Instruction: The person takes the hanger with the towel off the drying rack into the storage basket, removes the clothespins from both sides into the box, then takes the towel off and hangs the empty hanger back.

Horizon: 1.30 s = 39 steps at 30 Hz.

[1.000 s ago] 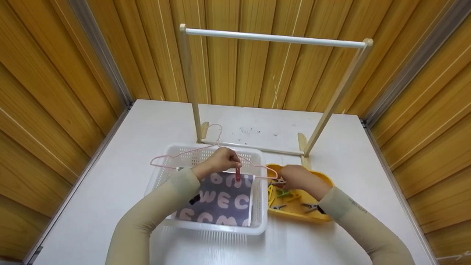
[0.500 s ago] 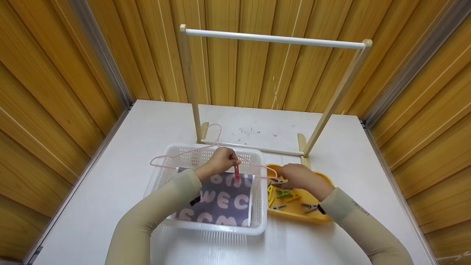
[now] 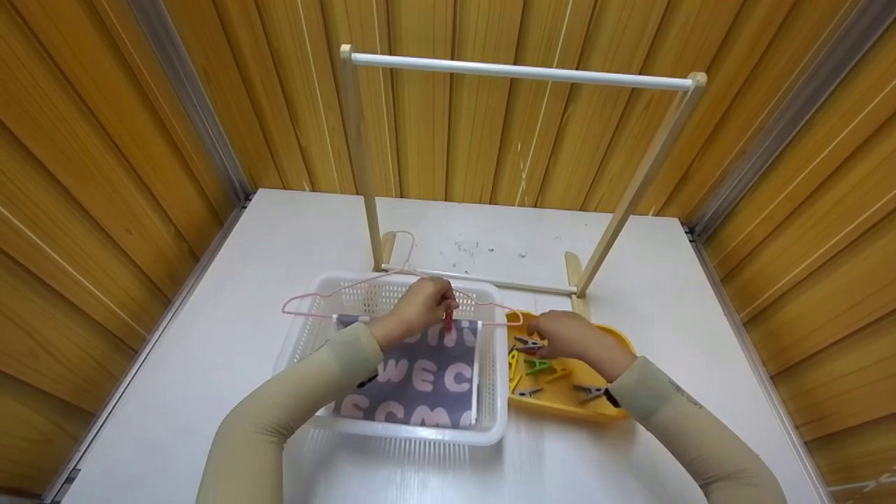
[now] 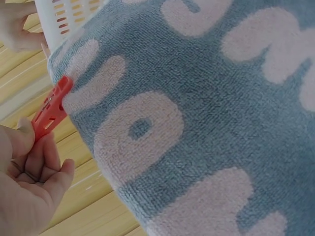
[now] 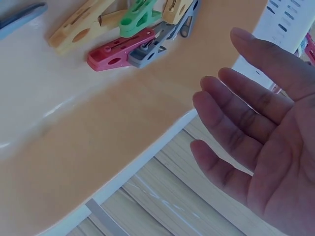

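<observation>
My left hand (image 3: pixel 423 306) pinches a red clothespin (image 4: pixel 51 108) between thumb and index finger. The clothespin sits at the folded top edge of a grey-blue towel (image 3: pixel 427 378) with pale pink letters. That towel hangs over the lower bar of a pink wire hanger (image 3: pixel 306 296), above a white perforated basket (image 3: pixel 500 392). To the right, my right hand (image 3: pixel 574 337) hovers over a yellow tray (image 3: pixel 570 411). In the right wrist view its fingers are spread and hold nothing. Loose clothespins lie nearby, including a green one (image 5: pixel 139 17) and a red one (image 5: pixel 119 50).
Behind the basket stands a wooden rack with a white top rail (image 3: pixel 521 72) and a low crossbar (image 3: pixel 504 283). A white table (image 3: pixel 231 301) lies under everything. Wood-patterned panels (image 3: pixel 483 140) enclose it at the back and sides.
The hanger's lower bar, with the towel's top edge and the red clothespin, has shifted slightly up and left in the head view. My right hand stays nearly in place over the tray.
</observation>
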### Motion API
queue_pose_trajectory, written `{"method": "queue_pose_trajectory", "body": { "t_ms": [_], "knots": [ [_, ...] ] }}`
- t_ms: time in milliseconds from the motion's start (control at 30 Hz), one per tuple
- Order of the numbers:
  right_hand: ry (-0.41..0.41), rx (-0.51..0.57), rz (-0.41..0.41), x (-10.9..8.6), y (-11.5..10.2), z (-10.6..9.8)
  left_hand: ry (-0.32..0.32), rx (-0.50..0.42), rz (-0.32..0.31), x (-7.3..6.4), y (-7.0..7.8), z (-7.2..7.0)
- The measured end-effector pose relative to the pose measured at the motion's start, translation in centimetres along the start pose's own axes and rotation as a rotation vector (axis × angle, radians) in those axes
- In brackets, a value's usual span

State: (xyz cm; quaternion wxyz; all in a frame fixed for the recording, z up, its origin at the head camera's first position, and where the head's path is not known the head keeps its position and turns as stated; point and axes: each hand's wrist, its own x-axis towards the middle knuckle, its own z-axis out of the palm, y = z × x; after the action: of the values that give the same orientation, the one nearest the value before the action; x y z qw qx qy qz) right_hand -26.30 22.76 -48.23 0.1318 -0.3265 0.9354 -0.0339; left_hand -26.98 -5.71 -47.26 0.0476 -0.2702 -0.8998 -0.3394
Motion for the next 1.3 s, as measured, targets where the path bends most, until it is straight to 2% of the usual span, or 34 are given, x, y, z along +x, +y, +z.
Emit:
{"method": "queue_pose_trajectory", "body": {
  "t_ms": [200, 433, 600, 700, 867, 1100, 1200, 1300],
  "knots": [
    [0.000, 0.005, 0.000, 0.1, 0.0, 0.0, 0.020, 0.031, 0.060, -0.3, 0.2, -0.1],
    [-0.008, 0.022, 0.024, 0.1, 0.0, 0.1, -0.001, 0.068, 0.077, -0.7, 0.7, -0.4],
    [-0.016, 0.025, 0.037, 0.1, -0.1, -0.3, 0.052, 0.138, 0.165, -0.6, 1.1, -1.1],
    [-0.002, 0.016, 0.029, 0.0, 0.0, -0.6, 0.093, 0.134, 0.195, -0.5, 1.3, -1.4],
    [0.071, 0.034, 0.005, -0.4, -0.1, -1.6, 0.123, 0.090, 0.205, -0.3, 1.6, -1.8],
    [0.188, 0.190, -0.025, -0.9, -1.4, -3.5, 0.102, 0.018, 0.192, -0.2, 2.6, -3.0],
    [0.278, 0.237, -0.077, -1.1, -2.3, -3.9, 0.097, -0.004, 0.209, -0.3, 3.2, -3.5],
    [0.406, 0.253, -0.158, -1.1, -3.2, -4.0, 0.104, -0.028, 0.230, -0.4, 3.7, -3.8]
  ]
}}
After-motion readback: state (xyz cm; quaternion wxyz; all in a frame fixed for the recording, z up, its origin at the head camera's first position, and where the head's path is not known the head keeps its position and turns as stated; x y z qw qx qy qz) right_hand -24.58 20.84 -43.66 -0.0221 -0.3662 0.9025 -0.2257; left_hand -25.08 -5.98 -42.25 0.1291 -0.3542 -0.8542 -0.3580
